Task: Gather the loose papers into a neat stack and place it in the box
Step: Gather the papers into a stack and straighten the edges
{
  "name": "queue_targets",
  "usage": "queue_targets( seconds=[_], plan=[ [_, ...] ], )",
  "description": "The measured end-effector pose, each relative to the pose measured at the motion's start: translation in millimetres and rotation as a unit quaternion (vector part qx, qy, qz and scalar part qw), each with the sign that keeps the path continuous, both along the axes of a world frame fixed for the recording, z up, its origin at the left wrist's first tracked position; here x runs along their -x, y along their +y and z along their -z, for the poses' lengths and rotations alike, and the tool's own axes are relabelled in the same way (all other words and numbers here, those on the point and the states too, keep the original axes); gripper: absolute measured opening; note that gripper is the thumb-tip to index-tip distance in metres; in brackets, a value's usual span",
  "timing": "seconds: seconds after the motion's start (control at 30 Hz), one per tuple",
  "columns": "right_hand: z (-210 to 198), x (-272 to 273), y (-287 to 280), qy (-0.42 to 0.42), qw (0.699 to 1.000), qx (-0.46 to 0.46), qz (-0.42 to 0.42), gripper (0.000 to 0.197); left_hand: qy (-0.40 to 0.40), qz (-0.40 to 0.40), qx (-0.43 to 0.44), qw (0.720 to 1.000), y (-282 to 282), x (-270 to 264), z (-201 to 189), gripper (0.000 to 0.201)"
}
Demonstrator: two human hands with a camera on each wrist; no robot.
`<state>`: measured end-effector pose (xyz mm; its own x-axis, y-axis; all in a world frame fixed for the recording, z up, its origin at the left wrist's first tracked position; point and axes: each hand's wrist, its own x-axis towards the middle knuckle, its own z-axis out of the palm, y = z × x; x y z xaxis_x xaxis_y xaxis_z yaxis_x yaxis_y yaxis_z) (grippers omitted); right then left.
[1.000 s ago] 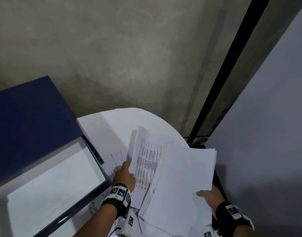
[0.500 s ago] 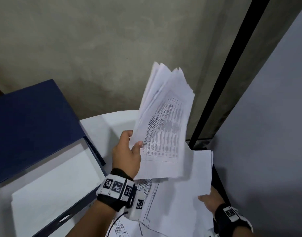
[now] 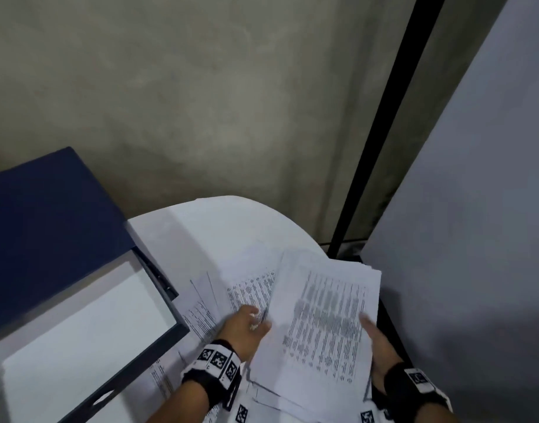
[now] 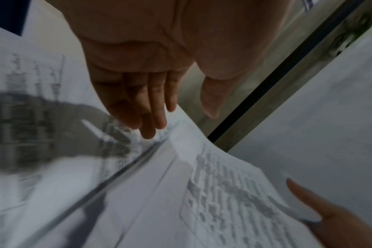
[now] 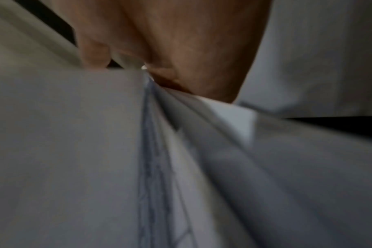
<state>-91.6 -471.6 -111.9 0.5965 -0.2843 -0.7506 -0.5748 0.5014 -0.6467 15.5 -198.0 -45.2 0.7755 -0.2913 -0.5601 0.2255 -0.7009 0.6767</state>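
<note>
A stack of printed papers lies tilted over the right side of the white table. My right hand pinches its right edge, thumb on top and fingers underneath; the right wrist view shows that right hand at the fanned paper edges. My left hand is at the stack's left edge. In the left wrist view my left hand has straight fingers touching the sheets and the thumb held apart. Loose printed sheets lie beneath. The navy box stands open at left.
The box's raised lid leans at the far left, and white paper lines the box inside. The round white table ends close behind the papers. A black post and a grey panel stand at the right.
My left hand brought the lifted sheaf down onto the pile at my right hand and released it. The right thumb now lies on top of the joined stack.
</note>
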Motion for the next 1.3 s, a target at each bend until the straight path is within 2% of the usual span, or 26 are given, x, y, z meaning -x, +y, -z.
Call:
queue_targets(
  seconds=[0.1, 0.2, 0.33, 0.43, 0.57, 0.7, 0.8, 0.87, 1.0, 1.1, 1.3],
  plan=[
    [16, -1, 0, 0.020, 0.986, 0.157, -0.050, 0.053, 0.018, 0.021, -0.056, 0.998, 13, 4, 16, 0.037],
    [23, 0, 2, 0.052, 0.976, 0.203, -0.056, 0.045, 0.005, 0.002, -0.107, 0.994, 30, 2, 30, 0.031],
    [23, -1, -2, 0.063, 0.970, 0.220, -0.080, 0.047, -0.021, -0.091, -0.156, 0.983, 51, -4, 37, 0.046],
    [16, -3, -4, 0.063, 0.966, 0.236, -0.090, 0.050, 0.015, -0.130, -0.178, 0.975, 58, -9, 39, 0.064],
    [15, -5, -5, 0.063, 0.960, 0.254, -0.095, 0.053, 0.079, -0.150, -0.137, 0.976, 51, -20, 48, 0.079],
    [19, -5, -6, 0.070, 0.960, 0.256, -0.095, 0.054, 0.098, -0.206, -0.058, 0.972, 44, -34, 82, 0.078],
    [19, -5, -8, 0.064, 0.960, 0.250, -0.106, 0.052, 0.112, -0.220, -0.044, 0.968, 36, -33, 61, 0.064],
    [16, -5, -8, 0.055, 0.961, 0.245, -0.112, 0.049, 0.124, -0.211, -0.064, 0.968, 30, -29, 49, 0.066],
    [16, -5, -6, 0.049, 0.963, 0.239, -0.113, 0.046, 0.055, -0.201, -0.061, 0.976, 14, -24, 49, 0.042],
    [19, -4, -6, 0.055, 0.963, 0.237, -0.117, 0.045, -0.020, -0.205, -0.028, 0.978, 3, -19, 39, 0.038],
    [12, -8, -5, 0.046, 0.959, 0.243, -0.142, 0.049, -0.187, -0.189, 0.067, 0.962, -13, -29, -33, 0.017]
  ],
)
